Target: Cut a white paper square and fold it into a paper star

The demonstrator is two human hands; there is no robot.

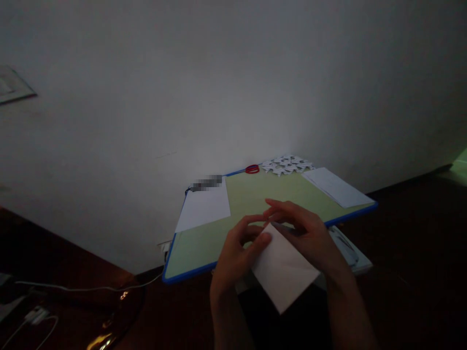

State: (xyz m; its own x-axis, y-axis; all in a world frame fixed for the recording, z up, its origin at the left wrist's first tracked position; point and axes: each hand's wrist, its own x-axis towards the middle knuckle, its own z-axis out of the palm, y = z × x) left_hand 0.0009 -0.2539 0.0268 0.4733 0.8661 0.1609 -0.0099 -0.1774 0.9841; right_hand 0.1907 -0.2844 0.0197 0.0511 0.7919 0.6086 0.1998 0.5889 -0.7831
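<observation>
Paper (288,277), a white four-cornered piece, is held tilted, one corner downward, before the blue-edged green table (255,192). The left hand (233,255) grips it, thumb on its face near the top corner; the right hand (304,231) curls beside its upper right edge, its hold impossible to tell. Red-handled scissors (252,165) and white paper shapes (290,167) lie along the table's far side.

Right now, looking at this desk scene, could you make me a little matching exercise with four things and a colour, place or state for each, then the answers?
Things:
1. Small paper
2. Scissors
3. Table
4. Spiky paper shapes

Descriptions:
A. Pale green on top, blue around the edge
B. White and clustered together
C. Held near one corner by the left hand
D. Red handles

Pairs: 1-C, 2-D, 3-A, 4-B
</observation>
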